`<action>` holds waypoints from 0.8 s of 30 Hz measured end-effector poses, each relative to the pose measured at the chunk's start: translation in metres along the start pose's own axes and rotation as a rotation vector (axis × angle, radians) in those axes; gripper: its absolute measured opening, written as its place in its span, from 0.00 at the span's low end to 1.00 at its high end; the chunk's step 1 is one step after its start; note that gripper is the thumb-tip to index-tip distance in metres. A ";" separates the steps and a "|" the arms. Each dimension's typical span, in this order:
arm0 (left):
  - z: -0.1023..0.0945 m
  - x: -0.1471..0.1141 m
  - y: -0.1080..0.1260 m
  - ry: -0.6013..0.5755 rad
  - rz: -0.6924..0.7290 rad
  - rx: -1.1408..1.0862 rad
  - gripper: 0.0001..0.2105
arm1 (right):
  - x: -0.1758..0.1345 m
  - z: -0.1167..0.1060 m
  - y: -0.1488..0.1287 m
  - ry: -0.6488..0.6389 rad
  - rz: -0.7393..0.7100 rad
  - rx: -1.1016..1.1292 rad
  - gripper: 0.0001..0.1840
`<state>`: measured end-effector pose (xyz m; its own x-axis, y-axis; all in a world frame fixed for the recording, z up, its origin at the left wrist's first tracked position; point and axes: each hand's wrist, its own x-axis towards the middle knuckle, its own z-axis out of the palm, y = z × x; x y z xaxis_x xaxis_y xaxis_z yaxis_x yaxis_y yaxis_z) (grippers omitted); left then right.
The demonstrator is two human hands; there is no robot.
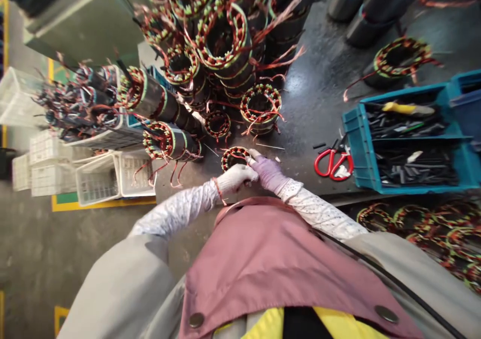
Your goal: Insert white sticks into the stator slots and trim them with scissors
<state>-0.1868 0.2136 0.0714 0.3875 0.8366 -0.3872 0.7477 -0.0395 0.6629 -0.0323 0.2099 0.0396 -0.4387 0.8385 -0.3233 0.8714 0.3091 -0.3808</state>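
A small motor stator (226, 157) with red and green windings round its rim stands at the near edge of the workbench, partly hidden behind my hands. My left hand (236, 177), in a white glove, is closed at its near rim; what its curled fingers grip is hidden. Touching it from the right is my right hand (267, 173) in a purple glove, its fingers bent together by the rim at a thin wire end I cannot make out clearly. A red wire strand circles my left wrist. Just behind, another stator (261, 109) has loose copper-red leads.
Stacked stators (225, 43) rise at the back; more lie on their sides at left (171, 141). Red-handled scissors (332, 163) lie right, beside a blue divided bin (413, 138) of black sleeves and a yellow-handled tool. White baskets (98, 179) stand lower left.
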 end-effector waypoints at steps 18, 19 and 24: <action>0.023 0.008 -0.058 -0.104 0.347 0.373 0.14 | 0.096 -0.037 -0.056 -0.070 0.098 0.204 0.21; 0.016 0.005 -0.057 -0.094 0.345 0.369 0.15 | 0.082 -0.041 -0.050 0.014 0.081 0.235 0.22; -0.036 0.004 -0.051 0.058 0.321 0.335 0.19 | -0.011 -0.036 -0.016 0.423 -0.031 0.290 0.25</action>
<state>-0.2426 0.2388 0.0591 0.6036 0.7824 -0.1534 0.7318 -0.4674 0.4961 -0.0337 0.2116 0.0807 -0.2844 0.9575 0.0477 0.7363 0.2500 -0.6287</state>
